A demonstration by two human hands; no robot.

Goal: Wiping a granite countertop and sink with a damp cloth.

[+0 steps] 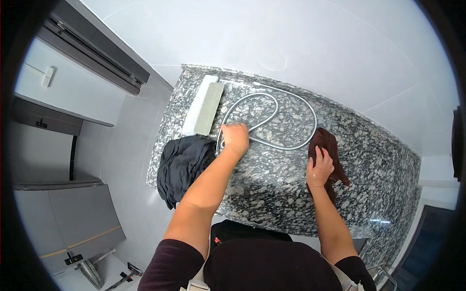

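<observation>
A flexible metal shower hose point(312, 109) lies in loops on a speckled granite countertop point(269, 178). My left hand point(236, 137) is closed around part of it near the left side of the loops; the fingers hide the gripped part. Farther right, my right hand point(320, 169) rests on a crumpled dark brown cloth point(332, 145), fingers slightly apart, by the hose's right bend. A bundle of black fabric point(185, 163) is just left of my left hand. Beyond it lie a white block point(199, 105) and a grey-green block point(210, 109), side by side.
A pale tiled wall point(291, 36) rises behind the counter's raised back edge point(233, 70). To the left are the grey floor point(127, 145) and a grey door with a black handle point(74, 259). A metal rail point(387, 272) stands at the lower right.
</observation>
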